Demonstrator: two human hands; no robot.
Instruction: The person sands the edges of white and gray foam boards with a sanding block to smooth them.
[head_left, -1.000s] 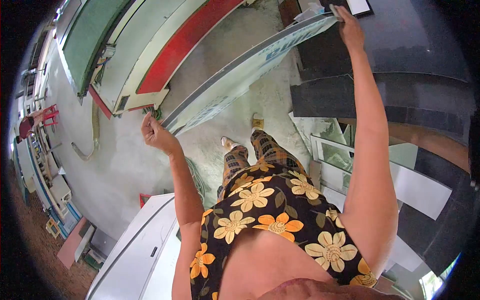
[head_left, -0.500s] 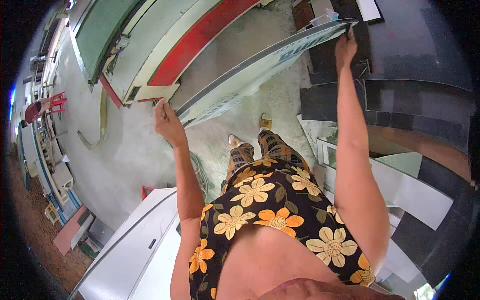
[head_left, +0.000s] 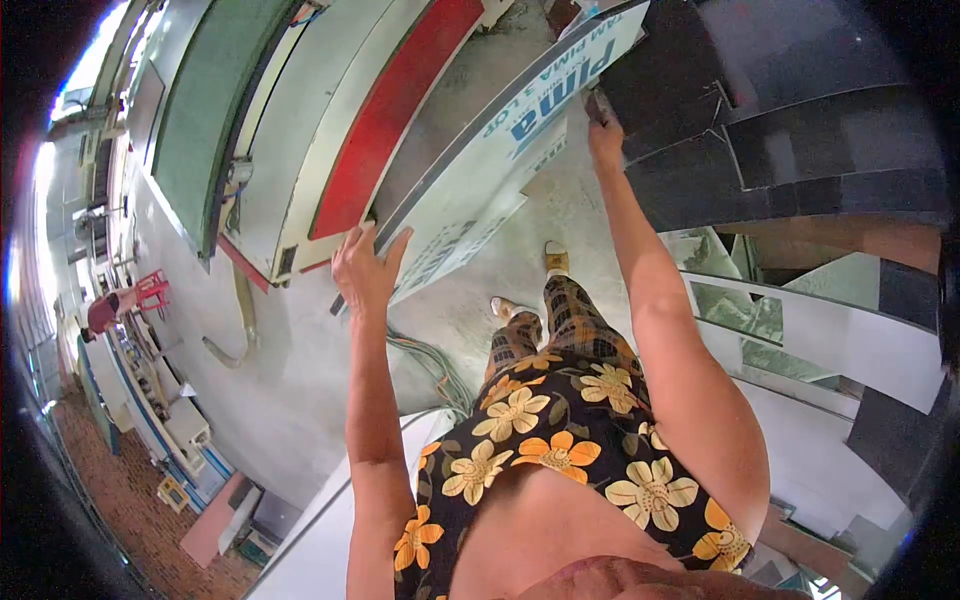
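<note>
A long white sign panel with blue lettering (head_left: 470, 185) slants across the upper middle of the view, from its low end near 9 o'clock of centre up to the 1 o'clock rim. Large blue letters read "PIMA", and a smaller line beside them looks like "TAM PIMA 3 LOP". The finer print toward the low end is too small to read.

The left hand (head_left: 366, 270) lies flat on the low end with its fingers spread apart. The right hand (head_left: 605, 140) has its fingers closed on the panel's long edge near the high end, just beside the stacked dark grey stone slabs (head_left: 800, 130) at 2 o'clock.

A red-and-cream machine body (head_left: 330, 140) runs close along the panel's other edge at 11 o'clock. Bare concrete floor (head_left: 300, 370) lies open at 8 o'clock.
</note>
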